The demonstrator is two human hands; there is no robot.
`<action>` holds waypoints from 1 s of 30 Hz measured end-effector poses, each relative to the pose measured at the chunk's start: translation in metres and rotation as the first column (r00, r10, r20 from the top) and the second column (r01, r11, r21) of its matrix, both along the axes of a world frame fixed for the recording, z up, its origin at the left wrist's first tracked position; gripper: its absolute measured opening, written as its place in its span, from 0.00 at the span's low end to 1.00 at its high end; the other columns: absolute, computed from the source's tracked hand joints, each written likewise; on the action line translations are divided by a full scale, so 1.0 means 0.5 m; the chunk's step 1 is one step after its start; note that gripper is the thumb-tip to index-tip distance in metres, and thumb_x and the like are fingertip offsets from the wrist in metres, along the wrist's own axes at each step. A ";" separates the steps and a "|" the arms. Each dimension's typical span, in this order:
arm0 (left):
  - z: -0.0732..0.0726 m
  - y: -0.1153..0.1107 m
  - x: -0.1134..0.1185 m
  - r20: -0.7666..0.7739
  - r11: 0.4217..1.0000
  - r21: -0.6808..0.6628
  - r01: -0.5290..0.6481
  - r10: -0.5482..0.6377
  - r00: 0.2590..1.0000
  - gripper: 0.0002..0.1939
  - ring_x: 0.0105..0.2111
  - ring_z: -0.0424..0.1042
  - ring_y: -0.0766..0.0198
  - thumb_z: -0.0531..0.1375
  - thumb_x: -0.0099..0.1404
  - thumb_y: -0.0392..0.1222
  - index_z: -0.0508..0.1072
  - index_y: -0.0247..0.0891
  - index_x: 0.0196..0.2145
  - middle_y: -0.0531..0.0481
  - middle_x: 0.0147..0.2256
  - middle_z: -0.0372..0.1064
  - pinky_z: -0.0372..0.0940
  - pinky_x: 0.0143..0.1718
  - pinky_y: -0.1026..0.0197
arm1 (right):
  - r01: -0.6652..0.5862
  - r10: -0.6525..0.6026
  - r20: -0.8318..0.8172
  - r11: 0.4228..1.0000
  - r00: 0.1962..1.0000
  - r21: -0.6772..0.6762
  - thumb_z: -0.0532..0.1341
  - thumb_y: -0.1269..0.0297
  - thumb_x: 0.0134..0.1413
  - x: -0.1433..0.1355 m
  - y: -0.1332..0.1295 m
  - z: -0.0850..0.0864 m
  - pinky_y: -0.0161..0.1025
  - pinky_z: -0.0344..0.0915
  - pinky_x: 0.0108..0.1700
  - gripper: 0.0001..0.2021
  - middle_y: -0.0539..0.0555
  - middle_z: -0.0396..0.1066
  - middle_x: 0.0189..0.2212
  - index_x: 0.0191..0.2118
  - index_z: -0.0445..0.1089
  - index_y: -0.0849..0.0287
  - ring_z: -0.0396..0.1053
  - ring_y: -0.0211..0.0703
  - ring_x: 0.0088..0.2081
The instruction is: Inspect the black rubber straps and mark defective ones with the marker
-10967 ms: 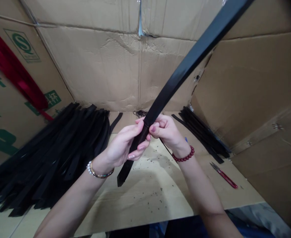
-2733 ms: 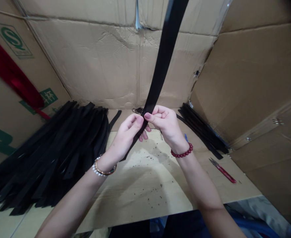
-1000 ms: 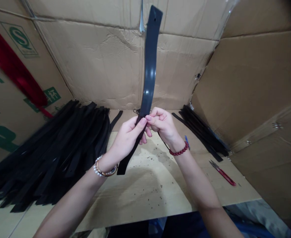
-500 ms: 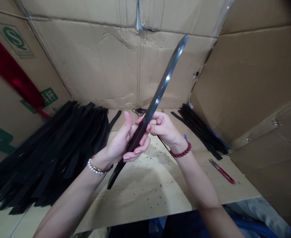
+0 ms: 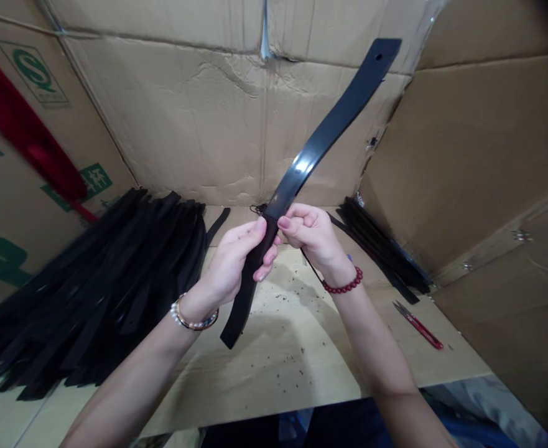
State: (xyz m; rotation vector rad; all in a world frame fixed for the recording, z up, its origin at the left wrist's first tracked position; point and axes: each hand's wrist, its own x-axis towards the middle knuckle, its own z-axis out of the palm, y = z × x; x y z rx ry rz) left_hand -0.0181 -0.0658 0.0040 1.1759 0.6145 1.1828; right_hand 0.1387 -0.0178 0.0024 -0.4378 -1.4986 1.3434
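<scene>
A long, gently curved black strip (image 5: 327,134) slants up to the right in front of me, with a hole near each end. Its upper part is glossy; the lower part looks duller, as if covered. My left hand (image 5: 236,255) is wrapped round the lower part, thumb lying on its face. At the middle of the strip, my right hand (image 5: 313,239) is closed in a pinch against the edge. A thin dark cord (image 5: 311,266) runs from below the right fingers toward the wrist. What exactly lies between those fingertips is hidden.
A large pile of black strips (image 5: 101,292) lies at left, a smaller stack (image 5: 380,249) at right. Red-handled thread snips (image 5: 418,325) rest on the table (image 5: 297,386) among dark specks. Cardboard walls (image 5: 185,118) enclose the sides and back; red fabric (image 5: 31,130) hangs left.
The black strip has turned from edge-on so that its broad face shows, and its upper end has swung right. My left fingers have closed round it, the thumb now pressing on it.
</scene>
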 end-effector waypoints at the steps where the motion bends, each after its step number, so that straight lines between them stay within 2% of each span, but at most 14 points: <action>1: 0.001 -0.002 -0.002 0.020 0.997 -0.039 0.064 -0.064 0.998 0.19 0.12 0.58 0.75 0.56 0.71 0.52 0.71 0.33 0.31 0.55 0.19 0.62 0.51 0.14 0.71 | -0.037 0.037 0.027 0.999 0.999 -0.004 0.71 0.55 0.51 0.001 0.003 -0.004 0.31 0.41 0.18 0.14 0.44 0.65 0.16 0.35 0.75 0.62 0.49 0.26 0.16; 3: 0.004 -0.003 -0.007 0.058 0.975 -0.099 0.201 -0.196 0.979 0.19 0.11 0.55 0.76 0.56 0.71 0.52 0.71 0.33 0.31 0.56 0.17 0.60 0.49 0.13 0.71 | -0.108 0.109 0.055 0.994 0.993 -0.016 0.71 0.50 0.50 0.001 0.006 -0.010 0.31 0.41 0.18 0.21 0.45 0.67 0.17 0.42 0.76 0.62 0.50 0.27 0.16; 5: 0.007 -0.003 -0.009 0.081 0.947 -0.134 0.291 -0.282 0.956 0.20 0.09 0.52 0.77 0.55 0.70 0.54 0.70 0.34 0.31 0.56 0.17 0.59 0.46 0.12 0.71 | -0.133 0.134 0.047 0.991 0.990 -0.020 0.71 0.46 0.46 -0.003 0.006 -0.013 0.31 0.43 0.19 0.24 0.46 0.69 0.18 0.41 0.76 0.62 0.55 0.28 0.17; 7: 0.007 -0.001 -0.007 0.036 0.953 -0.108 0.282 -0.279 0.960 0.22 0.09 0.52 0.77 0.53 0.70 0.58 0.70 0.35 0.32 0.56 0.18 0.61 0.46 0.11 0.70 | -0.092 0.093 0.025 0.995 0.995 -0.035 0.72 0.46 0.43 -0.008 0.002 -0.011 0.30 0.46 0.19 0.23 0.46 0.68 0.17 0.37 0.74 0.62 0.58 0.29 0.17; 8: 0.006 0.001 -0.005 -0.020 0.972 -0.064 0.225 -0.227 0.974 0.23 0.10 0.54 0.76 0.53 0.69 0.60 0.69 0.35 0.32 0.55 0.20 0.63 0.49 0.12 0.69 | -0.054 0.054 0.011 0.997 0.998 -0.047 0.73 0.48 0.43 -0.009 0.000 -0.008 0.30 0.47 0.19 0.21 0.45 0.67 0.16 0.34 0.73 0.61 0.58 0.29 0.17; 10: 0.000 0.004 0.000 -0.164 0.997 0.080 0.007 0.006 0.986 0.22 0.16 0.62 0.72 0.56 0.67 0.60 0.68 0.37 0.34 0.53 0.25 0.67 0.57 0.17 0.68 | 0.029 -0.030 -0.019 0.997 0.999 -0.065 0.74 0.51 0.43 -0.011 -0.004 -0.002 0.29 0.47 0.19 0.19 0.41 0.60 0.13 0.28 0.68 0.60 0.54 0.27 0.15; 11: -0.004 0.005 0.002 -0.231 0.976 0.173 -0.129 0.168 0.958 0.20 0.20 0.67 0.70 0.59 0.67 0.59 0.68 0.37 0.35 0.52 0.27 0.69 0.62 0.21 0.67 | 0.070 -0.073 -0.034 0.995 0.997 -0.065 0.75 0.53 0.42 -0.011 -0.004 0.000 0.29 0.47 0.19 0.20 0.39 0.57 0.12 0.26 0.65 0.59 0.50 0.26 0.15; 13: -0.013 0.007 0.005 -0.330 0.876 0.347 -0.336 0.449 0.830 0.16 0.28 0.71 0.66 0.62 0.66 0.54 0.69 0.38 0.36 0.52 0.29 0.70 0.67 0.29 0.65 | 0.140 -0.143 -0.056 0.989 0.988 -0.056 0.76 0.56 0.39 -0.012 -0.002 0.001 0.29 0.45 0.19 0.22 0.37 0.51 0.12 0.24 0.62 0.59 0.45 0.25 0.15; 15: -0.018 0.007 0.007 -0.369 0.811 0.435 -0.390 0.556 0.745 0.14 0.32 0.72 0.64 0.60 0.68 0.53 0.70 0.38 0.36 0.52 0.29 0.70 0.67 0.33 0.64 | 0.165 -0.169 -0.072 0.985 0.983 -0.057 0.77 0.57 0.38 -0.014 0.004 -0.002 0.29 0.42 0.19 0.21 0.37 0.50 0.12 0.24 0.64 0.59 0.43 0.25 0.16; 17: -0.017 0.004 0.008 -0.360 0.816 0.443 -0.371 0.541 0.760 0.15 0.31 0.71 0.65 0.56 0.71 0.52 0.71 0.38 0.35 0.51 0.29 0.71 0.66 0.33 0.64 | 0.134 -0.139 -0.090 0.989 0.986 -0.066 0.75 0.56 0.42 -0.016 0.012 -0.008 0.30 0.39 0.18 0.19 0.37 0.49 0.13 0.26 0.66 0.60 0.41 0.25 0.16; 20: -0.008 0.002 0.004 -0.315 0.873 0.361 -0.328 0.446 0.838 0.18 0.25 0.68 0.67 0.52 0.73 0.52 0.70 0.37 0.33 0.51 0.26 0.70 0.64 0.28 0.66 | 0.026 -0.035 -0.092 0.995 0.995 -0.097 0.72 0.53 0.47 -0.015 0.022 -0.016 0.32 0.35 0.19 0.17 0.38 0.48 0.13 0.28 0.70 0.61 0.38 0.26 0.16; 24: -0.001 0.007 -0.003 -0.232 0.963 0.228 -0.145 0.199 0.952 0.19 0.21 0.64 0.71 0.53 0.73 0.52 0.67 0.36 0.30 0.53 0.22 0.66 0.61 0.24 0.68 | -0.138 0.136 -0.026 0.979 0.990 -0.151 0.72 0.49 0.47 -0.010 0.022 -0.016 0.33 0.32 0.19 0.20 0.38 0.49 0.15 0.36 0.74 0.61 0.37 0.26 0.16; 27: -0.008 0.012 0.002 -0.133 0.991 0.125 -0.043 0.060 0.989 0.18 0.19 0.62 0.72 0.53 0.73 0.53 0.66 0.36 0.32 0.56 0.21 0.62 0.59 0.22 0.69 | -0.113 0.109 -0.031 0.980 0.994 -0.166 0.74 0.49 0.43 -0.009 0.013 -0.012 0.33 0.34 0.19 0.21 0.38 0.50 0.14 0.33 0.70 0.60 0.38 0.26 0.16; 30: -0.019 0.016 0.010 -0.100 0.990 0.091 -0.103 0.112 0.989 0.19 0.19 0.62 0.72 0.53 0.72 0.56 0.67 0.36 0.34 0.55 0.23 0.63 0.59 0.21 0.68 | 0.000 -0.007 -0.053 0.992 0.999 -0.126 0.74 0.53 0.44 -0.010 0.004 -0.006 0.32 0.36 0.19 0.21 0.38 0.51 0.13 0.25 0.63 0.59 0.40 0.26 0.16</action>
